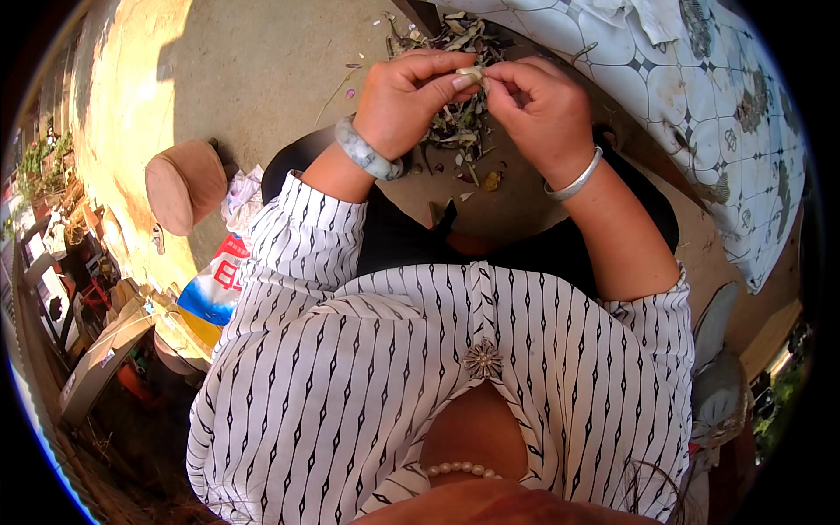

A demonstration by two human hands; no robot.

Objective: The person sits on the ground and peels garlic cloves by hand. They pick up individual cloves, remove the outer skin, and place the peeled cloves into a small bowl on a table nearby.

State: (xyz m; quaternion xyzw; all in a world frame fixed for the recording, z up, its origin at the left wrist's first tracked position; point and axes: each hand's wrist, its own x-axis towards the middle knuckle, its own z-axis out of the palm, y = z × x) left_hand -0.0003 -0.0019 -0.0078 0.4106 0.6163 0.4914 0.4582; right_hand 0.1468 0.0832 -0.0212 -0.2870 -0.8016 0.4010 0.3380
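Observation:
My left hand (410, 92) pinches a small pale piece (468, 71), possibly a bean or a garlic clove, between thumb and fingers. At the piece's right end, the thumb and forefinger of my right hand (541, 98) are closed on its edge. Both hands are raised over my lap, with the fingertips almost meeting. A grey-and-white stone bangle (367, 152) circles the left wrist, and a silver bangle (577, 177) the right. Below them, a heap of dry pods and leaf scraps (459, 128) lies on the floor, partly hidden by my hands.
A table with a patterned white cloth (709, 118) stands at the right. On the concrete floor (262, 72) at the left are a round tan stool (187, 184) and a printed plastic bag (216, 282). A wooden chair part (105, 357) and clutter fill the lower left.

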